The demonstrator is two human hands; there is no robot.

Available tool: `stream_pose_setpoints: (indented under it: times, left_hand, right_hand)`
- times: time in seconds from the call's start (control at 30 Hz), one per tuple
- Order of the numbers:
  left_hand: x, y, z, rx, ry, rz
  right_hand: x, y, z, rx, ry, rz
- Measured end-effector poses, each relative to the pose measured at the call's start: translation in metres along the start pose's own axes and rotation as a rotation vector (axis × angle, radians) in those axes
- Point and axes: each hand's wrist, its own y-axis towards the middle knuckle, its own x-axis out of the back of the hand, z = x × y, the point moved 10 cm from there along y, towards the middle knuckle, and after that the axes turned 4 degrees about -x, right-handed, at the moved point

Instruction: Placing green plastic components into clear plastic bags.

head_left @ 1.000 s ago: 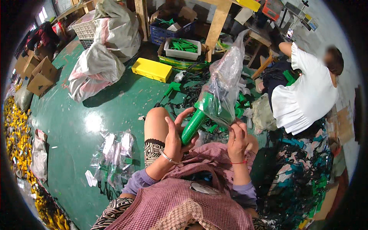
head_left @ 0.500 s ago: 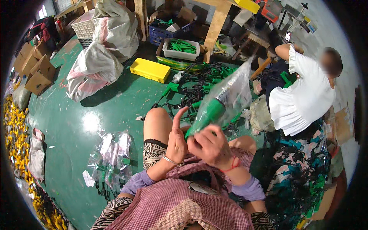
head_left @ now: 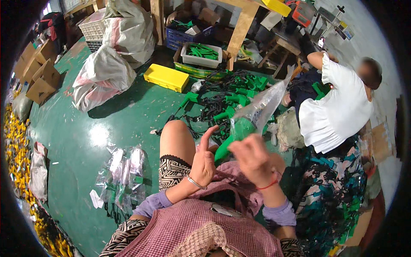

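Note:
My left hand (head_left: 203,167) is closed round the lower end of a green hand tool (head_left: 224,150), with one finger pointing up. The tool resembles a heat gun with a silvery barrel. A clear plastic bag (head_left: 270,100) covers its upper part and trails off to the upper right. My right hand (head_left: 257,159) is beside the bag's lower edge, its fingers curled but smeared by motion; whether it grips anything cannot be made out. Several bagged green tools (head_left: 122,177) lie on the floor to my left.
Ahead lie green tools with black cords (head_left: 227,98), a yellow case (head_left: 166,77) and a white tray of green parts (head_left: 202,55). White sacks (head_left: 105,77) stand far left. A co-worker in a white top (head_left: 336,109) sits at right, near a teal and black heap (head_left: 325,192).
My right hand has moved right and slightly down, away from my left hand. The bagged tool has shifted a little to the right.

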Motion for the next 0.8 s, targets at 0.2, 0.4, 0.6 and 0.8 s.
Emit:
stream_pose_setpoints:
  times: [0.2,0.4,0.6,0.8]
  left_hand:
    - [0.008,-0.005,0.002,-0.036,-0.041,-0.097]
    - [0.016,0.008,0.007,0.046,-0.105,-0.201]
    - [0.01,0.001,0.018,0.464,-0.559,-0.15]
    - [0.038,0.035,0.015,0.148,-0.49,-0.41]
  right_hand:
    - [0.012,0.002,-0.006,-0.099,-0.055,-0.199]
    - [-0.027,-0.033,0.005,0.02,0.017,-0.002]
    - [-0.023,-0.071,-0.118,-0.426,0.014,-0.143]
    - [-0.064,-0.08,0.009,-0.134,0.405,0.003]
